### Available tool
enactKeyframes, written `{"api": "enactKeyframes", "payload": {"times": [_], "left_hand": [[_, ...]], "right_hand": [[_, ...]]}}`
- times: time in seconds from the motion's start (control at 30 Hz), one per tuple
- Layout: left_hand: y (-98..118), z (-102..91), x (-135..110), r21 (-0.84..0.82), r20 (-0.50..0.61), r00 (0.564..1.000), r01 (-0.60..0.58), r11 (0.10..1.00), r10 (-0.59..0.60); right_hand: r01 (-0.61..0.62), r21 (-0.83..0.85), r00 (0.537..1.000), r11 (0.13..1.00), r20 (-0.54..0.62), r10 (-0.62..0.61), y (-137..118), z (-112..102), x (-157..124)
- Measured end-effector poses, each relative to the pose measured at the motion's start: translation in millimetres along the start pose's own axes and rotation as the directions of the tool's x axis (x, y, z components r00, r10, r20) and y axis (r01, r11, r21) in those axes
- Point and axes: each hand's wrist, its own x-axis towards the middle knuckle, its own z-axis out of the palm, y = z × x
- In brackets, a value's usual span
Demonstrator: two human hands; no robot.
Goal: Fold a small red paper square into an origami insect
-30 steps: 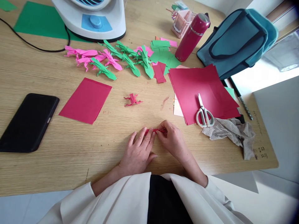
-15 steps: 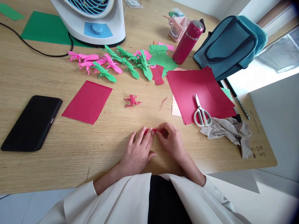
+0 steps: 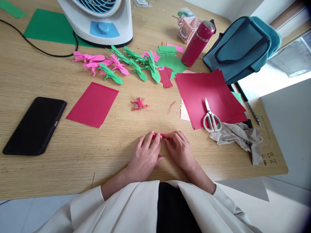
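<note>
A small folded strip of red paper [image 3: 160, 136] lies on the table in front of me, mostly covered by my fingers. My left hand [image 3: 145, 155] rests palm down with its fingers stretched out, their tips pressing on the strip. At its right end, my right hand [image 3: 180, 149] pinches the paper between thumb and curled fingers. Just beyond is a small red origami figure [image 3: 139, 103] with thin legs. A red paper sheet [image 3: 93, 105] lies to the left. White-handled scissors [image 3: 212, 121] rest on a stack of red sheets [image 3: 206, 85] at the right.
Several green and pink origami figures [image 3: 114, 66] lie below a white fan [image 3: 107, 35]. A black phone [image 3: 35, 126] is at left. On the right are a red bottle [image 3: 198, 43], a teal bag [image 3: 238, 48], a pink holder [image 3: 187, 30] and a crumpled cloth [image 3: 239, 137].
The whole view has shifted slightly. Both hands stay on the folded red strip, with the right fingers bunched a little differently at its end.
</note>
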Motion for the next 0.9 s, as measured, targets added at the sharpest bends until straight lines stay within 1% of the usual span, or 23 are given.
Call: {"api": "enactKeyframes", "payload": {"times": [0.13, 0.33, 0.5, 0.67, 0.9], "left_hand": [[-3.2, 0.7, 0.1, -0.01, -0.011, 1.0, -0.016, 1.0, 0.016], [-5.0, 1.4, -0.8, -0.012, -0.028, 0.999, -0.019, 1.0, 0.019], [-5.3, 3.0, -1.6, -0.006, -0.048, 0.999, -0.026, 1.0, 0.026], [-5.3, 3.2, -0.8, -0.003, -0.054, 0.998, -0.023, 1.0, 0.023], [-4.9, 3.7, -0.7, -0.007, -0.058, 0.998, -0.026, 1.0, 0.026]], "right_hand": [[-0.126, 0.082, 0.992, 0.989, -0.016, 0.127, -5.9, 1.8, 0.0], [-0.239, 0.059, 0.971, 0.969, 0.013, 0.239, -10.0, -0.6, 3.8], [-0.24, 0.107, 0.97, 0.965, 0.052, 0.235, -10.0, -2.7, 7.6], [-0.238, 0.028, 0.971, 0.971, 0.019, 0.237, -12.1, -0.8, 9.8], [-0.245, 0.013, 0.969, 0.97, 0.034, 0.244, -11.6, 0.6, 11.9]]}}
